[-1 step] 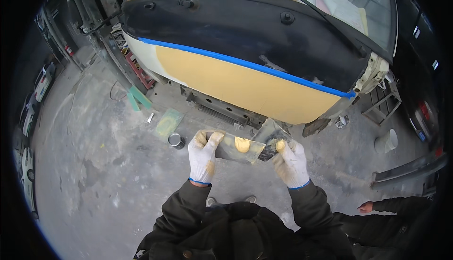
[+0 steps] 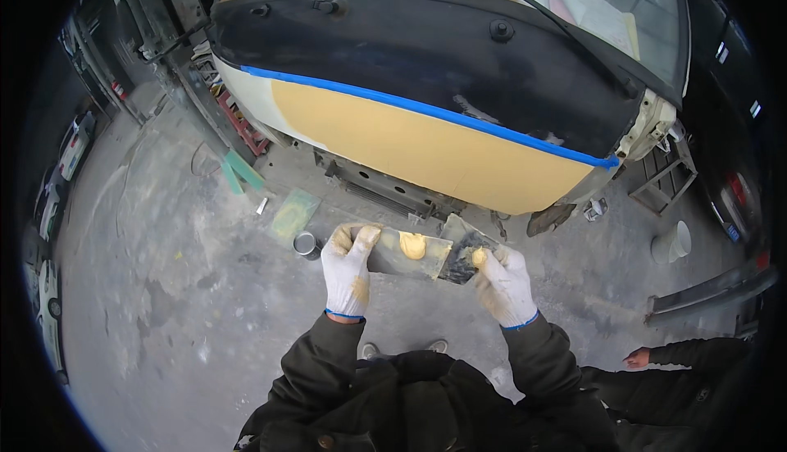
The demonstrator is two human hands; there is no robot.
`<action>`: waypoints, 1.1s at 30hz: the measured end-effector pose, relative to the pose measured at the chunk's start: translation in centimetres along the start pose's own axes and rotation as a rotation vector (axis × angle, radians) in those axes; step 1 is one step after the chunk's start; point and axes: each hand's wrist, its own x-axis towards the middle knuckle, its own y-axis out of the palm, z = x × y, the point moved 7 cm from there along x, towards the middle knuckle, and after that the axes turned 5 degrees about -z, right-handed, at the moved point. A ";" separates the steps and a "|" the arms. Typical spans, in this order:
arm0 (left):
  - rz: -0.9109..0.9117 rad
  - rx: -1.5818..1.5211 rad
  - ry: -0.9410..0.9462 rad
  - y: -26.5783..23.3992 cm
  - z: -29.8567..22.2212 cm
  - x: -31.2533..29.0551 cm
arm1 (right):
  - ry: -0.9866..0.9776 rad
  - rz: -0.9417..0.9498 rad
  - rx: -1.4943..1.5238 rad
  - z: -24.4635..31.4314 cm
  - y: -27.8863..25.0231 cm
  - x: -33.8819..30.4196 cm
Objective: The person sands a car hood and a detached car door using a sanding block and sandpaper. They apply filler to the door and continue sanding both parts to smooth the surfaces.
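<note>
My left hand (image 2: 347, 268), in a stained white work glove, pinches the left end of a translucent putty spreader (image 2: 389, 257). A lump of yellow putty (image 2: 412, 245) sits on its face. In my right hand (image 2: 505, 284), also gloved in white, is a second putty spreader (image 2: 461, 239), clear with dark smears. Another dab of yellow putty (image 2: 479, 257) shows by my right thumb. The spreaders' inner edges meet or overlap. Beyond them stands a vehicle's front panel (image 2: 410, 145), coated smooth tan, with blue masking tape (image 2: 426, 112) along its top edge.
On the floor are an open can (image 2: 307, 245), a putty-smeared sheet (image 2: 293, 214) and green strips (image 2: 242, 172). A white bucket (image 2: 672, 243) and a metal step stand (image 2: 664, 180) stand at right. Another person's hand (image 2: 637, 358) reaches in at lower right.
Both hands and the spreaders have shifted slightly left. The right spreader has tilted a little, and the spreaders remain close together.
</note>
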 end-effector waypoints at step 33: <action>0.521 0.206 -0.168 -5.3 1.1 -0.4 | 0.417 -0.029 -0.010 -10.6 11.9 -1.3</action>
